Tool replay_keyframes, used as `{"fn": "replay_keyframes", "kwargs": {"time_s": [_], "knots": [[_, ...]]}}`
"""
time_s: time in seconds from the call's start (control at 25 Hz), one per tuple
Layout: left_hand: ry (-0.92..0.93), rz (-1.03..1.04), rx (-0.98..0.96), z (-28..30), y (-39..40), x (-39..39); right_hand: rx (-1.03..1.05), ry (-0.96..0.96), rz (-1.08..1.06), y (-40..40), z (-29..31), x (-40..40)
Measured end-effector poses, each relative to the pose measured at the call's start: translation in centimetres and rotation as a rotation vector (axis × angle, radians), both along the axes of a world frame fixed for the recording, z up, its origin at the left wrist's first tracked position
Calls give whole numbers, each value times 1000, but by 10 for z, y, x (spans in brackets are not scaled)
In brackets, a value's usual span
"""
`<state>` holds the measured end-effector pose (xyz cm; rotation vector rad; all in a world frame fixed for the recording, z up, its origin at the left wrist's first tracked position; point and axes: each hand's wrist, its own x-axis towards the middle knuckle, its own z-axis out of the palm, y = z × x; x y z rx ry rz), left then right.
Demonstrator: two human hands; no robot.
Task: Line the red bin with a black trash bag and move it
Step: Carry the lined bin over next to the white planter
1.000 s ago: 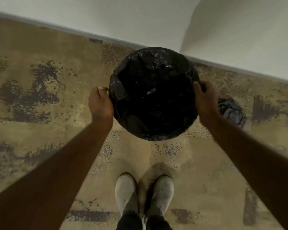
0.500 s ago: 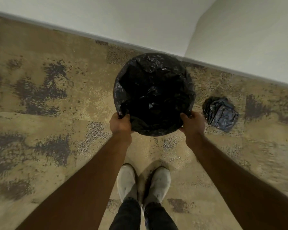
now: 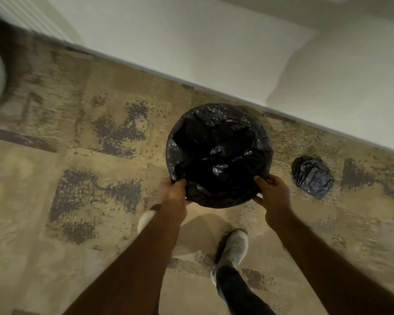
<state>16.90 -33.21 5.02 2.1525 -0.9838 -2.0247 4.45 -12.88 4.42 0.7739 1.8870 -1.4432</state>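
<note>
Two hands, one lined bin

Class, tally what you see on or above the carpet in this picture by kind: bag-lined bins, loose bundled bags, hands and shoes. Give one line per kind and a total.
Bag-lined bin: 1
Loose bundled black bag: 1
Hands: 2, left hand and right hand
White shoes: 2, one partly hidden, one
Total: 6
</note>
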Motion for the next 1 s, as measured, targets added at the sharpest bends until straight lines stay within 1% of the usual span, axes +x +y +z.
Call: {"fn": "replay_keyframes", "kwargs": {"time_s": [0.12, 0.24, 0.36, 0.44, 0.52, 0.64, 0.8, 1.0], "knots": [[58, 55, 16, 10, -48, 21, -49, 1, 2, -50, 12, 27], [83, 76, -2, 8, -107, 41, -45, 3, 45, -116, 12, 48], [118, 49, 2, -2, -188, 61, -33, 14, 35, -195, 2, 62], [131, 30, -22, -9, -249, 78, -52, -13, 46, -257, -5, 73], [131, 41, -51, -16, -317, 99, -59, -42, 80, -328, -16, 85], [133, 79, -74, -27, -419, 123, -116, -32, 141, -436, -29, 101], [133, 89, -112, -45, -534, 135, -165, -25, 201, -557, -47, 103], [182, 162, -129, -72, -638, 129, -191, 53, 294, -677, -80, 81]]}}
